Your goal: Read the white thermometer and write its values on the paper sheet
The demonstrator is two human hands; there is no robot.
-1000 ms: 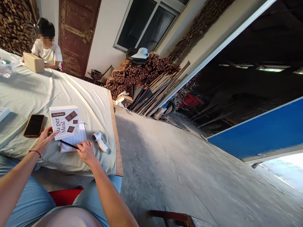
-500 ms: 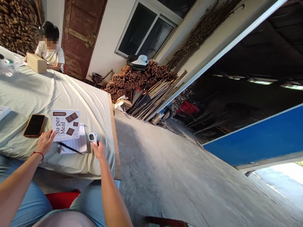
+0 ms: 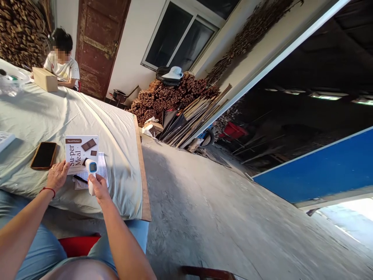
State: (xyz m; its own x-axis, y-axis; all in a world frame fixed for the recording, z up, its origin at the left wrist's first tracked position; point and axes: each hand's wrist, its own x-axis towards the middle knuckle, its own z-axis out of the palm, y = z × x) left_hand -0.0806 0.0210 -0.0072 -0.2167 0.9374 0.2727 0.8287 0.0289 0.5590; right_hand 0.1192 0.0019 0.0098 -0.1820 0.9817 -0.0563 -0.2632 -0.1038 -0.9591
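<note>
In my right hand (image 3: 99, 187) is a white infrared thermometer (image 3: 92, 171) with a blue-rimmed screen, its head overlapping the lower right of a box. That white box (image 3: 76, 155) is printed "NutriMotion Su-per Meal" with brown squares. My left hand (image 3: 58, 175), a red string at its wrist, grips the box's lower left edge. Under the box lies a written notepad (image 3: 102, 171), and a black pen (image 3: 80, 179) on it is partly hidden by the thermometer and my right hand. A phone (image 3: 43, 155) with a dark screen rests left of the box.
The table (image 3: 122, 155) has a pale cloth and a wooden right edge. A person (image 3: 62, 64) sits at its far side behind a cardboard box (image 3: 45, 79). Clear plastic (image 3: 11, 83) lies far left, a white object (image 3: 5, 140) nearer. Bundled firewood (image 3: 175, 93) stands by the wall.
My right hand has carried the thermometer left, from beside the notepad to over the box's lower right corner. My left hand stays at the box's edge.
</note>
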